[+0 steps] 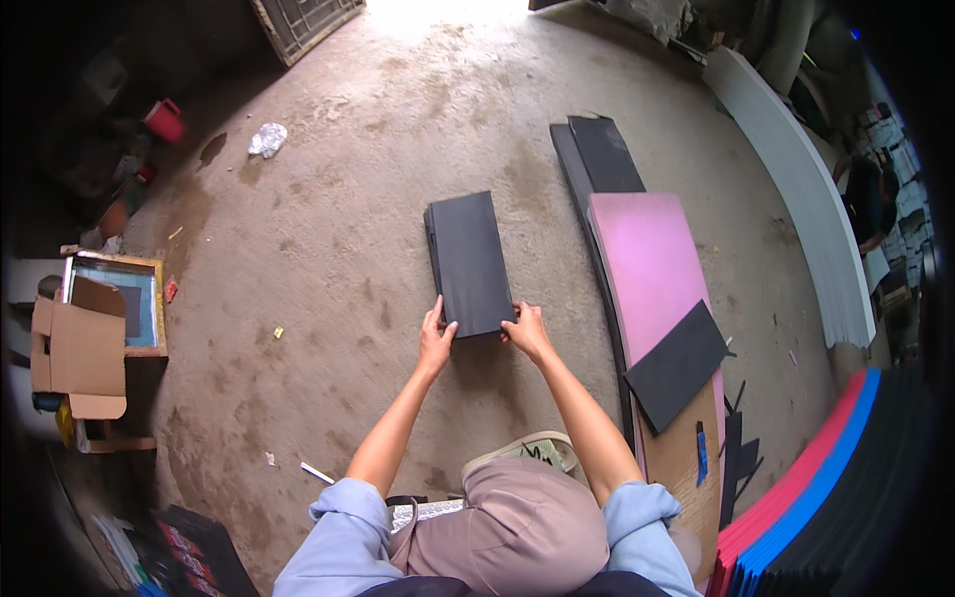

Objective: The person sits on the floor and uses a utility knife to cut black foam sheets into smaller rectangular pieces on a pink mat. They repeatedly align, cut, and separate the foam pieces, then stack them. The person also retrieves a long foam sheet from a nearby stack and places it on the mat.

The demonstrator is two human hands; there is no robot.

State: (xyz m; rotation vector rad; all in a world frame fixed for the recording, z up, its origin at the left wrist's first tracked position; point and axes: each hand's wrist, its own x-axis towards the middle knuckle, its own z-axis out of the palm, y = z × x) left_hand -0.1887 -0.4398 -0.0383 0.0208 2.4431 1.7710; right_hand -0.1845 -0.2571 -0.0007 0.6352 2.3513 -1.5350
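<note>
While the left hand (pixel 435 343) and right hand (pixel 527 330) hold its near corners, the black sheet stack (pixel 473 264) is over the floor (pixel 338 249); fingers (pixel 451 329) closed on its edges; pink board (pixel 647 244) to its right.

Stained concrete floor (pixel 348 199), glaringly bright far opening (pixel 448 8), barred panel (pixel 303 25) beside it

A wide fisheye view looks down and forward from head height, close above the knee (pixel 537 522), with the left hand (pixel 435 338) and right hand (pixel 528 330) near its middle, the floor (pixel 338 214) stretching away to a bright opening (pixel 448 10) at the top.
</note>
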